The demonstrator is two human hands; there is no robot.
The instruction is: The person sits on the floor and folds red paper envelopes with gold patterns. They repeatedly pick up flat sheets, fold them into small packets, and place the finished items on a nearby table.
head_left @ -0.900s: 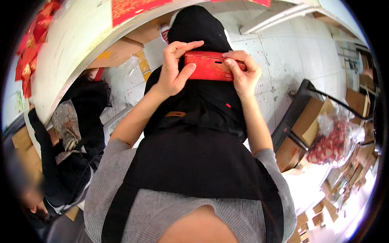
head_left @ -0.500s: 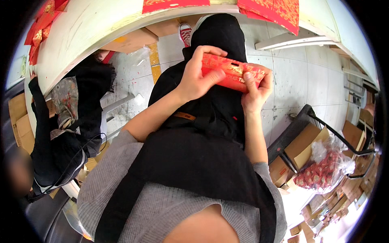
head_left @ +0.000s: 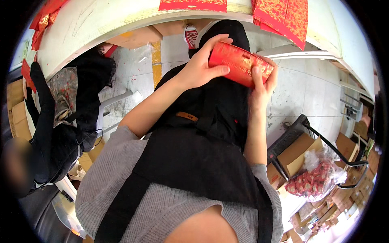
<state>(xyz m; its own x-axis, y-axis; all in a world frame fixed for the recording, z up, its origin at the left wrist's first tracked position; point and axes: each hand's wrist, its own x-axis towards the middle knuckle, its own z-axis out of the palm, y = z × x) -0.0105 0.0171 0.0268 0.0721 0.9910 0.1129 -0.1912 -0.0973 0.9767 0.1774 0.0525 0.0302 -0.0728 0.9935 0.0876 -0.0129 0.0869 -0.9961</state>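
Above a black-clad lap (head_left: 221, 105), just short of the near edge of a white desk (head_left: 117, 20), the left hand (head_left: 201, 68) and right hand (head_left: 262, 87) grip the two ends of a red packet (head_left: 238, 65) with gold print and a small slot, each thumb resting on its face. Beyond them, a red sheet (head_left: 192, 5) lies near that edge, and to its right gold-patterned red sheets (head_left: 285, 18) jut over it. Farther out, a co-worker (head_left: 50, 133) in black is beside the desk at left, while at lower right an open cardboard box (head_left: 304, 156) stands near a clear bag of red pieces (head_left: 310, 180).
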